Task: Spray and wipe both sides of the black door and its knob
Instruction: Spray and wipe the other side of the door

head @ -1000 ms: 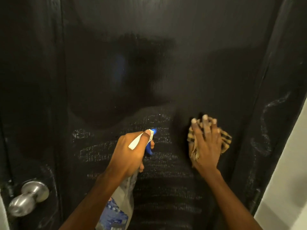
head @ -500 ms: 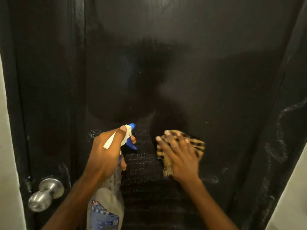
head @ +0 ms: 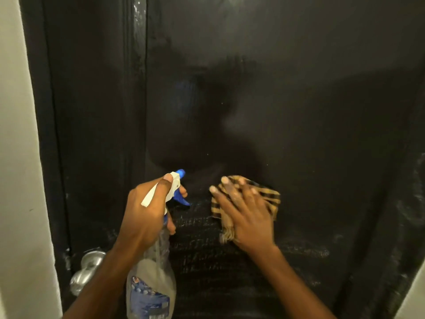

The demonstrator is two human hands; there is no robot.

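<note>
Right grip [head: 248, 217], fingers flat, presses checked cloth [head: 272, 196]; wipe the streaks [head: 207, 256] below it evenly (left grip [head: 145, 215] clasps spray bottle [head: 151, 286]).

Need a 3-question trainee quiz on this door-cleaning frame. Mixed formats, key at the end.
1. True or false: the left hand grips the spray bottle.
2. Multiple choice: what does the right hand press flat against the door? A) a sponge B) a checked cloth C) a paper towel
3. Fill in: the silver knob sits at the lower ____ of the view.

Key: 1 true; 2 B; 3 left.
</note>
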